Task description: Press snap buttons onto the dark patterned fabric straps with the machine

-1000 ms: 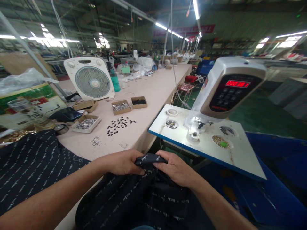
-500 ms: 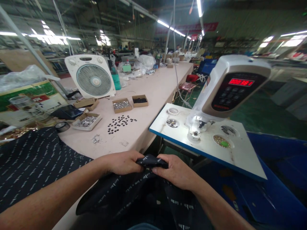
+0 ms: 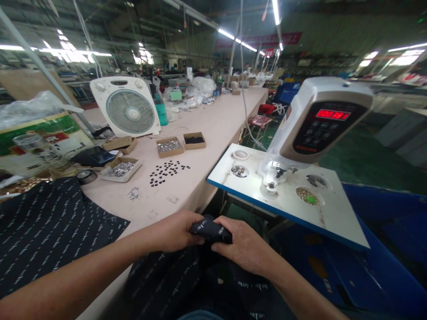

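- Your left hand point(image 3: 176, 231) and right hand point(image 3: 242, 242) pinch opposite ends of a fold in the dark printed cloth point(image 3: 210, 229), low before you, beside the table point(image 3: 213, 133).
- Level both grips; tension lightly.
- Let the hanging part drop unbunched.

The red display point(image 3: 333, 114) on the machine point(image 3: 302, 106) shows digits ending in 381. White print on the dark cloth point(image 3: 211, 228) includes "BOY". Lettering on the red banner point(image 3: 283, 39) is too blurred to read.
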A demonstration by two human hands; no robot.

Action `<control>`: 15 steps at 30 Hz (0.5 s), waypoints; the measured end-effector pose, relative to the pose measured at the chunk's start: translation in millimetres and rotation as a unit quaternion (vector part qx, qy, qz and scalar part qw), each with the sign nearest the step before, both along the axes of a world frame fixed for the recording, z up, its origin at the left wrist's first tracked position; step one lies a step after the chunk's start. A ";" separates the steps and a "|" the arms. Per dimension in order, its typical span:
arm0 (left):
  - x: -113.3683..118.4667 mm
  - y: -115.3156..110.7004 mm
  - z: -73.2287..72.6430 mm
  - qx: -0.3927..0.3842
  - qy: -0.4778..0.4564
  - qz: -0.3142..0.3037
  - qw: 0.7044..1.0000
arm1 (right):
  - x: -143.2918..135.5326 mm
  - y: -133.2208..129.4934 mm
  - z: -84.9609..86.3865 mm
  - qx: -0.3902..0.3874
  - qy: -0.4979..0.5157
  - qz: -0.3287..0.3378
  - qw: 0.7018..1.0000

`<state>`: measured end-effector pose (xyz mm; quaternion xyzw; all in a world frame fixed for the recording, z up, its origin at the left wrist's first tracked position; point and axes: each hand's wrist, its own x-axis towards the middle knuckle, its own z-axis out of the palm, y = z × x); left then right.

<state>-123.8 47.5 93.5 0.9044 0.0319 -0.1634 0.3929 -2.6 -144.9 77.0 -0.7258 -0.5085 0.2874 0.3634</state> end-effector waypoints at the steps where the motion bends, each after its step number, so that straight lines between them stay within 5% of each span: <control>1: 0.1 -0.7 1.4 0.082 -0.047 -0.027 0.995 | -1.3 -0.1 -2.9 0.013 -0.026 0.003 1.000; 4: 0.3 -1.9 3.4 0.301 -0.186 -0.134 0.926 | -7.4 -1.1 -13.3 0.061 -0.182 -0.031 0.981; 7: -2.1 -3.0 -2.4 0.331 -0.233 -0.165 0.899 | -13.2 -4.2 -19.9 0.091 -0.262 -0.048 0.960; 9: -5.4 -5.2 -9.9 0.275 -0.210 -0.120 0.931 | -13.8 -7.4 -19.9 0.082 -0.211 -0.030 0.973; 12: -11.7 -10.8 -21.7 0.070 -0.103 0.007 0.992 | -9.2 -12.5 -15.5 0.021 -0.044 -0.017 0.999; 15: -18.4 -16.1 -30.2 -0.184 0.044 0.067 0.980 | -2.1 -15.7 -13.5 -0.046 0.110 -0.011 0.993</control>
